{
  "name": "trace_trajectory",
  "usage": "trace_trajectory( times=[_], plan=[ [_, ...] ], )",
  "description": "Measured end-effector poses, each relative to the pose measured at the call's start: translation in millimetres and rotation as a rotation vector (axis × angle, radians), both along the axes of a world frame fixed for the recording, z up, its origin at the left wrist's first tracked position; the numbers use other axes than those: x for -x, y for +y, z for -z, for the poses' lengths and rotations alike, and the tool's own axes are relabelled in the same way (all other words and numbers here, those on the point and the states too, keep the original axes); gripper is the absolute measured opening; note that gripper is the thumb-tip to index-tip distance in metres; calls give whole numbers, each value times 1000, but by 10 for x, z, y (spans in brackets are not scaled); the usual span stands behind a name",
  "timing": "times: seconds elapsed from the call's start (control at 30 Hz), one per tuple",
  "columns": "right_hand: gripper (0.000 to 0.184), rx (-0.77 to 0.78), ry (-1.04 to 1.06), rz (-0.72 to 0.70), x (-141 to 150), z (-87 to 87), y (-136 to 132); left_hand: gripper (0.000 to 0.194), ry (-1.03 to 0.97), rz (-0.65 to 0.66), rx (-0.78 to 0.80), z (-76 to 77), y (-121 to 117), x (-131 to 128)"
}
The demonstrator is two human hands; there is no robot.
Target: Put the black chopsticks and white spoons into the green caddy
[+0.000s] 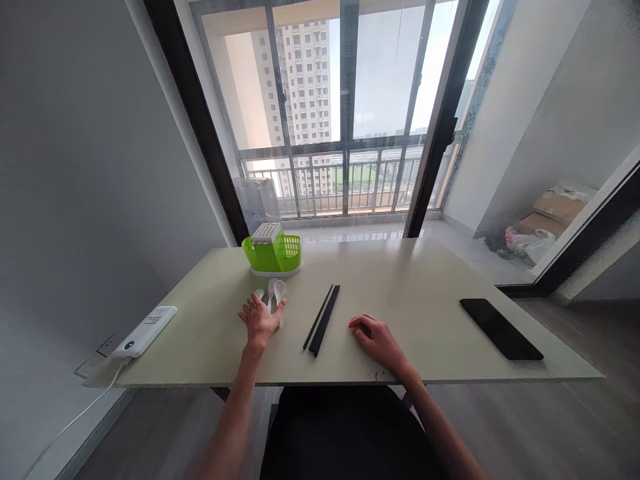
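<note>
My left hand lies over several white spoons, palm down, fingers and thumb spread. The bowls of the spoons stick out beyond the hand, while their handles are mostly hidden under it. Right of that hand, a bundle of black chopsticks lies on the table, with one chopstick slightly apart on its left side. My right hand rests on the tabletop to the right of the chopsticks, its fingers loosely curled in and nothing visible in them. Behind the spoons stands a green cutlery holder with a white base and a white slotted top.
The pale table stands before a large window. A black phone-like slab lies at the right. Near the left edge sits a white power strip or power bank, its cable hanging off the table.
</note>
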State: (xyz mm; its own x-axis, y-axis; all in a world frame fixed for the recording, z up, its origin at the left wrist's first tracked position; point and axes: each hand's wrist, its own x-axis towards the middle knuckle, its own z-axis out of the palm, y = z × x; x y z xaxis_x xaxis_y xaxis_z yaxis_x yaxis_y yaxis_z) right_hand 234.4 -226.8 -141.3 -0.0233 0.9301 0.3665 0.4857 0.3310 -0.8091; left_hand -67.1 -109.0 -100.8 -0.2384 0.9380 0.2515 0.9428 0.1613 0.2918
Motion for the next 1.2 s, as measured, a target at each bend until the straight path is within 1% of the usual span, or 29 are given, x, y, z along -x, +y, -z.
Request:
trace_trajectory(
  times=[0.1, 0.23, 0.37, 0.5, 0.63, 0.77, 0.97, 1.07, 1.2],
  plan=[
    [24, -1, -2, 4, -3, 12, 3, 87, -3, 9, 39, 28, 57, 11],
    [24, -6, -2, 0, -5, 9, 4, 78, 9, 53, 29, 67, 102, -4],
    [23, -6, 0, -2, -6, 9, 3, 75, 19, 97, 0, 87, 119, -8],
    [24, -2, 3, 1, -2, 17, 4, 77, 21, 99, -29, 84, 102, 5],
    [24, 1, 5, 0, 1, 18, 4, 78, 28, 52, -43, 77, 65, -3],
    [24, 0, 10, -4, 1, 17, 4, 71, 49, 53, -35, 74, 49, -31],
    [23, -5, 11, -8, -1, 10, -1, 54, 109, 101, -15, 75, 56, -68],
    [23, -3, 12, -9, -1, 6, -4, 49, 155, 122, -21, 103, 40, -104],
    [23, 0, 10, -8, -2, 8, -1, 49, 210, 135, -52, 177, 7, -175]
  ],
)
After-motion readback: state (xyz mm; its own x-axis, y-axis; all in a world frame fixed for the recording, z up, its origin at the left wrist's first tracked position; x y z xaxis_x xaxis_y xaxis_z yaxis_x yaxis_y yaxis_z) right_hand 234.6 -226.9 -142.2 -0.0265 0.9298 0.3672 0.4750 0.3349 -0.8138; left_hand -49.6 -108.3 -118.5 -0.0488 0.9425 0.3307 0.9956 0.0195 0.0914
